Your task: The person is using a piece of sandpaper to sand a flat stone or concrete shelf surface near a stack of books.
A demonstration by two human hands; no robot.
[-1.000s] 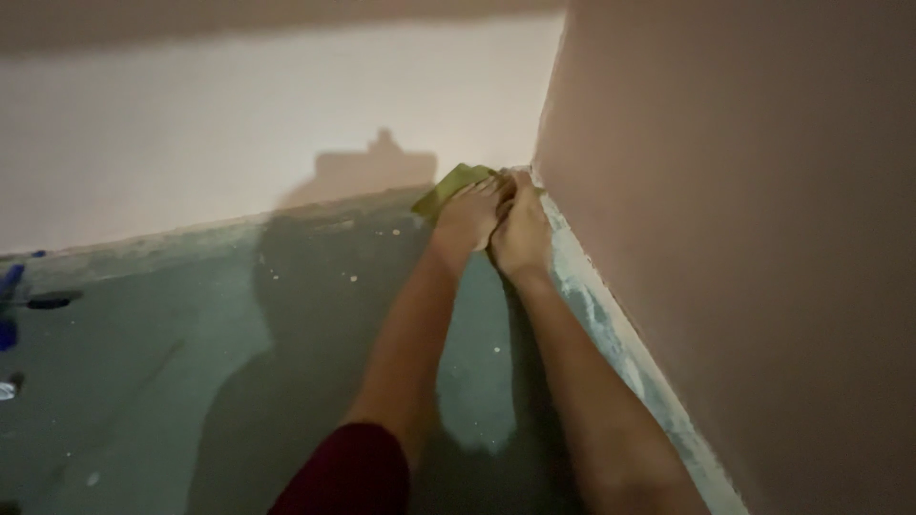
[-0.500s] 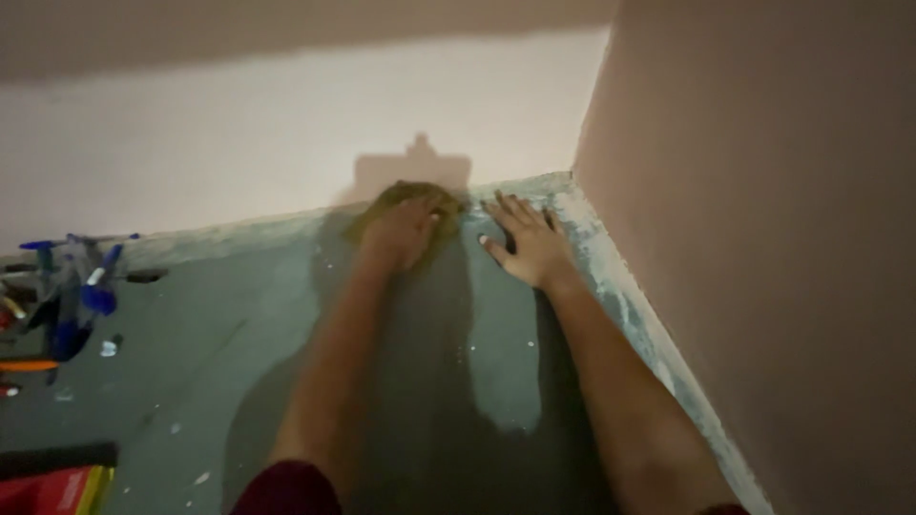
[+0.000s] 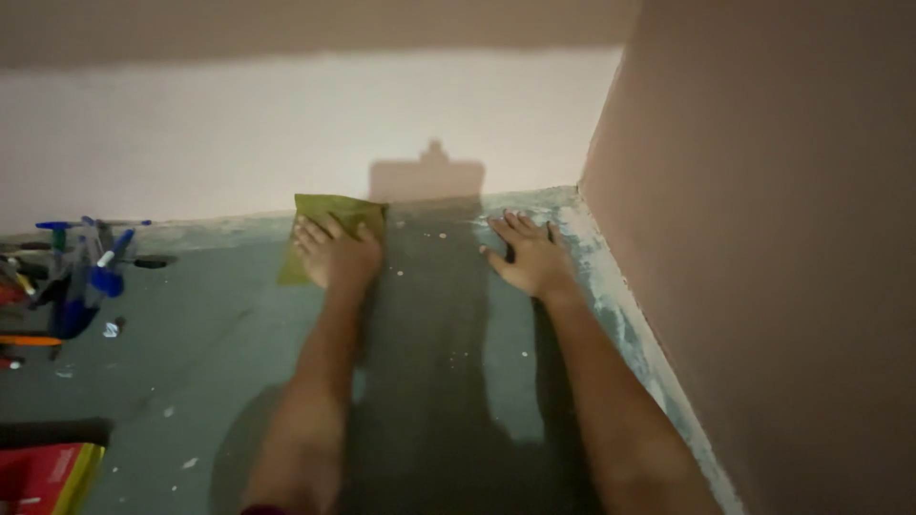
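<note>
Grey-green floor [image 3: 191,381] is met by pale walls at the corner. Right hand [image 3: 530,256] is laid flat, fingers spread, probably for support. Left hand [image 3: 336,253] is pressed open on an olive-green cloth [image 3: 334,212] by the wall. Blue tools [image 3: 81,277] are heaped far left.

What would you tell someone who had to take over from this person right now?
Left hand: flat on a green cloth, pressing it to the grey floor by the back wall.
Right hand: bare, palm down near the corner, holding nothing.
Done: a darker patch of floor shows between the arms.
Left: white specks dot the floor; pale smears run along the side wall's foot.
Blue tools lie far left.
</note>
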